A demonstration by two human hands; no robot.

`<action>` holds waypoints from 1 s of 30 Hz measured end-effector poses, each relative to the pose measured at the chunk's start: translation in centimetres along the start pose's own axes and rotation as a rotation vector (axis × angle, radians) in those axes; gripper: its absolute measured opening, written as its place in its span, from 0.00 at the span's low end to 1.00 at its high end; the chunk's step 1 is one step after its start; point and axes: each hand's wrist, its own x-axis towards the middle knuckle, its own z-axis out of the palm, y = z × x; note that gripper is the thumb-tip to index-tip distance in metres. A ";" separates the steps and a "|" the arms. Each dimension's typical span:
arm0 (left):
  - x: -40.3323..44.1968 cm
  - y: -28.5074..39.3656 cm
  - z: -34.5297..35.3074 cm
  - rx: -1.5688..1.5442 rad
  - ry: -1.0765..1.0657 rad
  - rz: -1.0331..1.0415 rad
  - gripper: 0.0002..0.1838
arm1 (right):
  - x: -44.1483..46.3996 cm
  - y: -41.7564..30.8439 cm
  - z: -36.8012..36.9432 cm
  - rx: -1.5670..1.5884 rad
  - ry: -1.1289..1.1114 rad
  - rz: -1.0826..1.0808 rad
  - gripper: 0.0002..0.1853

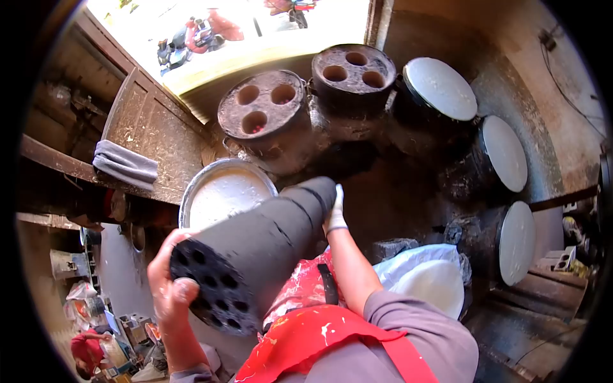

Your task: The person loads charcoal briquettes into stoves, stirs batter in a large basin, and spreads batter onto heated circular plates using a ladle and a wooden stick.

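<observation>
A long stack of black cylindrical briquettes (255, 236) lies tilted across the front of my body, its near end showing several round holes. My left hand (171, 281) grips that near end, thumb on the holed face. At the far end, my right hand (336, 214), in a white glove, holds the stack; part of its fingers is hidden behind it. Just beyond the stack stands a round pan (228, 191) with a whitish surface. Two drum stoves (265, 105) (354, 69) with three holes each stand farther ahead; a reddish glow shows in one hole.
Drums with pale round lids (440, 88) (504, 153) (516, 244) curve along the right. A white round item (429, 287) sits on light plastic at my right. A grey cloth (126, 165) hangs at left near a wooden door (156, 134). A person in red (87, 350) is at lower left.
</observation>
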 end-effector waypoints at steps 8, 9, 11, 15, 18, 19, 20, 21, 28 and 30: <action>8.8 2.2 -7.2 0.092 0.372 0.103 0.48 | 10.6 -4.5 21.4 0.015 -0.308 0.143 0.46; 10.3 3.1 -7.1 0.093 0.406 0.088 0.47 | 11.8 -4.7 22.9 0.002 -0.277 0.231 0.45; 13.4 4.6 -6.8 0.109 0.468 0.063 0.45 | 15.5 -4.0 24.8 0.093 -0.357 0.294 0.45; 20.0 6.2 -5.5 0.022 0.650 0.065 0.30 | 20.2 -4.1 28.2 0.052 -0.395 0.312 0.43; 24.5 7.4 -6.1 0.032 0.731 -0.033 0.27 | 24.6 -3.1 30.1 -0.014 -0.292 0.353 0.40; 25.8 7.6 -6.3 0.045 0.744 -0.047 0.27 | 25.3 -3.1 30.7 -0.020 -0.265 0.386 0.39; 26.9 7.5 -6.4 0.011 0.767 -0.056 0.25 | 26.1 -3.2 31.3 -0.025 -0.238 0.418 0.38; 28.1 7.3 -6.5 -0.025 0.789 -0.067 0.24 | 26.7 -3.4 31.6 -0.018 -0.223 0.435 0.37; 34.7 6.4 -8.3 -0.071 0.755 -0.209 0.21 | 30.9 -4.1 30.3 -0.007 -0.249 0.520 0.28; 36.3 6.2 -8.4 -0.035 0.732 -0.214 0.22 | 30.5 -4.7 30.6 0.072 -0.163 0.584 0.27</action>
